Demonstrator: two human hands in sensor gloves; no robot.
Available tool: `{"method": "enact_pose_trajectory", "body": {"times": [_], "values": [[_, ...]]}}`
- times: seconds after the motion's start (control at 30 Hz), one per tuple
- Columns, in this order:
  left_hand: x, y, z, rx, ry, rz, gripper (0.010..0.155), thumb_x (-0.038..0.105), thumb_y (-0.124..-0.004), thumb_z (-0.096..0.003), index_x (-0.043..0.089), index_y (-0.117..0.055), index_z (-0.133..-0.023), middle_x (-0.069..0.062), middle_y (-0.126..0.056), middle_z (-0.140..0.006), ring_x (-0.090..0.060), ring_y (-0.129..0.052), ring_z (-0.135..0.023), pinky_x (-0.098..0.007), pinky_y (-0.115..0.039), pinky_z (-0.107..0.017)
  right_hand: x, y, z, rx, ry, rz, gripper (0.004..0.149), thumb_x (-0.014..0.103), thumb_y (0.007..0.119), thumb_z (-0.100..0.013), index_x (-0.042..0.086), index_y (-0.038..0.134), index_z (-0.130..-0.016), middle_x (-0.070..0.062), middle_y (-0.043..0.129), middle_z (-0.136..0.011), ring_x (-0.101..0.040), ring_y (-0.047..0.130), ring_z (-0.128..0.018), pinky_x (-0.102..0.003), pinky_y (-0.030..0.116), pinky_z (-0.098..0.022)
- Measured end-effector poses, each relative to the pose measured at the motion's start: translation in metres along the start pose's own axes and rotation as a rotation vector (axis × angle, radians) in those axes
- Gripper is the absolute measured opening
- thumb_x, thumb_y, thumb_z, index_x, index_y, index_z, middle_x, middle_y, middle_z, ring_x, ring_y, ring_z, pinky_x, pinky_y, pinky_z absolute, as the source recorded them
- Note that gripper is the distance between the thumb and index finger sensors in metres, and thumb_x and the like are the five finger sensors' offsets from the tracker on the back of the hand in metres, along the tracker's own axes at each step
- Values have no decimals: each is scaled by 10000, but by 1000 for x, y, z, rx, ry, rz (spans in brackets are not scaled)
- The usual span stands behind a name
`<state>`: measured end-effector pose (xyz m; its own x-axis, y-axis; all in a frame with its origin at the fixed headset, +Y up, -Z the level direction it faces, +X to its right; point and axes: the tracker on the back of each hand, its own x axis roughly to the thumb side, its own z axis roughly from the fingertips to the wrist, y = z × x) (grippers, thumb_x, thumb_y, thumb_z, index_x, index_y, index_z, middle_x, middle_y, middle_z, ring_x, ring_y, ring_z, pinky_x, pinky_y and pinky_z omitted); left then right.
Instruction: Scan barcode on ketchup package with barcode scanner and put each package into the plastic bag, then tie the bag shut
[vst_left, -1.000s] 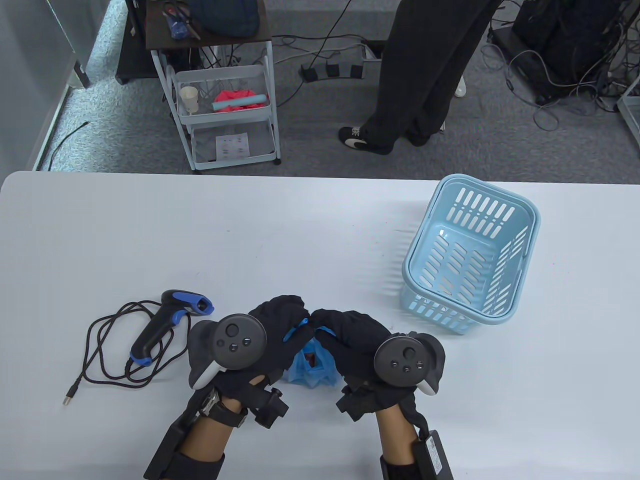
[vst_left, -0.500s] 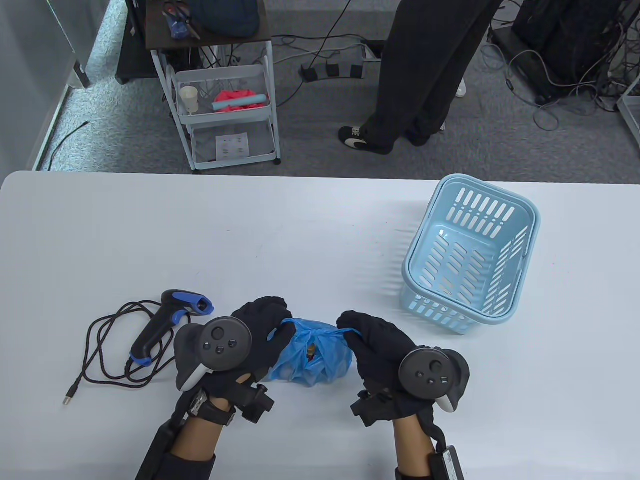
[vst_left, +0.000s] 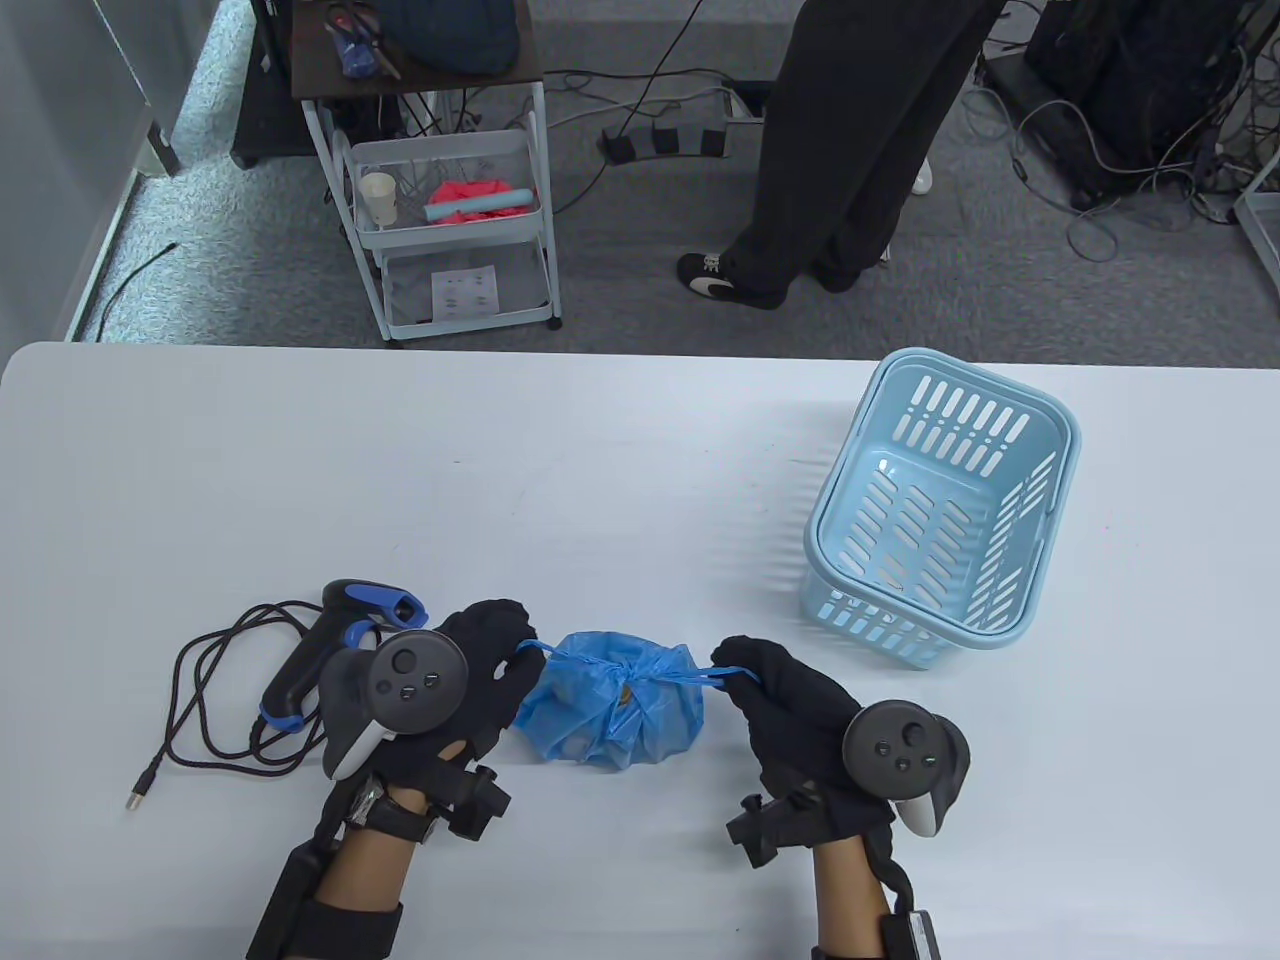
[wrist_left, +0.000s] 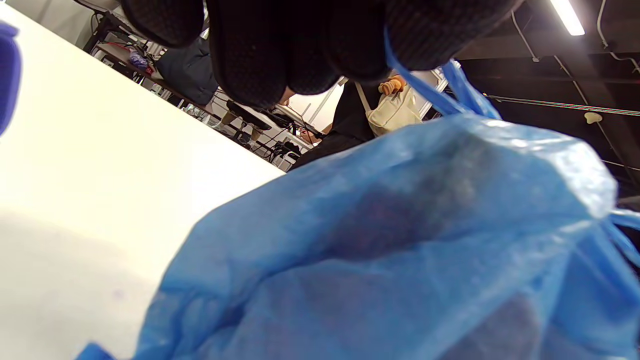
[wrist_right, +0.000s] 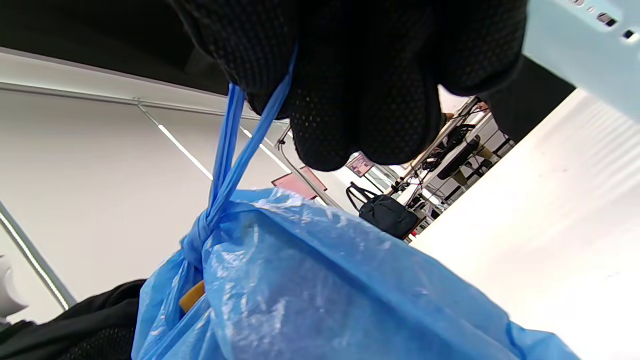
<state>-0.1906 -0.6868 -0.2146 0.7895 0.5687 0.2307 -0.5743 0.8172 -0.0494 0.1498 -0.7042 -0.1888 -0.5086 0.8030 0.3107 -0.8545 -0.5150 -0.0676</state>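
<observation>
1. the blue plastic bag (vst_left: 610, 705) was seen resting on the white table (vst_left: 600, 480), near its front edge, between the two gloved hands.
2. the bag's mouth was gathered into a knot on top, and a thin blue strip was stretched out from it to each side.
3. the left strip was pinched by the left hand (vst_left: 470, 680), whose fingers were curled round it, as was confirmed in the left wrist view, where the strip ran up into the closed fingertips (wrist_left: 300, 55).
4. the right strip was pinched by the right hand (vst_left: 800, 700); in the right wrist view a doubled strip was seen rising from the knot into the curled fingers (wrist_right: 350, 90).
5. both strips were held taut, the hands being set apart on either side of the bag.
6. dark shapes were visible through the plastic, and a small orange-brown piece showed near the knot; ketchup packages could not be told for certain.
7. the barcode scanner (vst_left: 330, 650), black with blue trim, was lying on the table just left of the left hand, its cable (vst_left: 215, 700) coiled beside it.
8. a light blue basket (vst_left: 940, 520) was standing well apart at the right of the table.
9. a person's legs (vst_left: 830, 150) were seen on the floor beyond the table, beside a white trolley (vst_left: 450, 210).
</observation>
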Motion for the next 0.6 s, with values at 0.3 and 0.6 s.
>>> {"method": "enact_pose_trajectory", "body": {"times": [0.3,0.6], "values": [[-17,-8,-2,-22,16,28,387,459,-730,-519,169,-839,-751,-31,-781,-988,-343,-902,-846,-564,-688,-696,-11,-2,1,7,35,5,376,241,753,-529,111,783,-880,-131,962,-727,-356,939,-653,-559,705,-586],[-20,-6,-1,-24,14,15,389,462,-732,-517,174,-840,-755,-32,-777,-995,-347,-895,-856,-566,-686,-698,-18,-2,2,11,60,6,378,241,755,-529,104,783,-880,-134,967,-723,-356,944,-648,-557,710,-583]]}}
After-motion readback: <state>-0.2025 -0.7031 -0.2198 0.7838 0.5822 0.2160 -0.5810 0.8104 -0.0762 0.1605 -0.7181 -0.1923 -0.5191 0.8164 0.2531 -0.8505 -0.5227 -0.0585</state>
